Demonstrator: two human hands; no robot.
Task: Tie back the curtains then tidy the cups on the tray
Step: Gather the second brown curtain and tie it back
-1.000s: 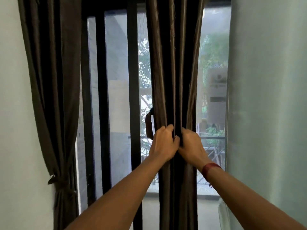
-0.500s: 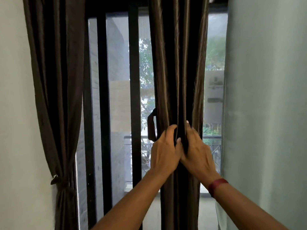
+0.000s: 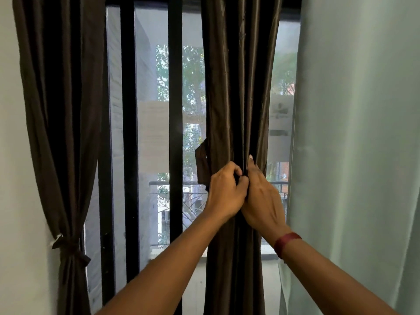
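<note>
A dark brown curtain (image 3: 236, 87) hangs gathered in front of the window, right of centre. My left hand (image 3: 225, 194) and my right hand (image 3: 263, 198) press together at its front, both gripping the bunched folds at mid height. A loop of matching brown tie-back strap (image 3: 201, 164) sticks out from behind the curtain's left edge, just above my left hand. A second brown curtain (image 3: 56, 110) hangs at the far left, cinched low by its own tie (image 3: 70, 246). No cups or tray are in view.
Black window bars (image 3: 175, 110) and a mesh screen stand behind the curtains. A pale green curtain (image 3: 354, 133) hangs at the right. A white wall (image 3: 13, 178) borders the left. A red band (image 3: 286, 243) circles my right wrist.
Both hands stay clamped on the middle curtain. My right index finger has stretched upward along the folds, and the view has tilted slightly upward.
</note>
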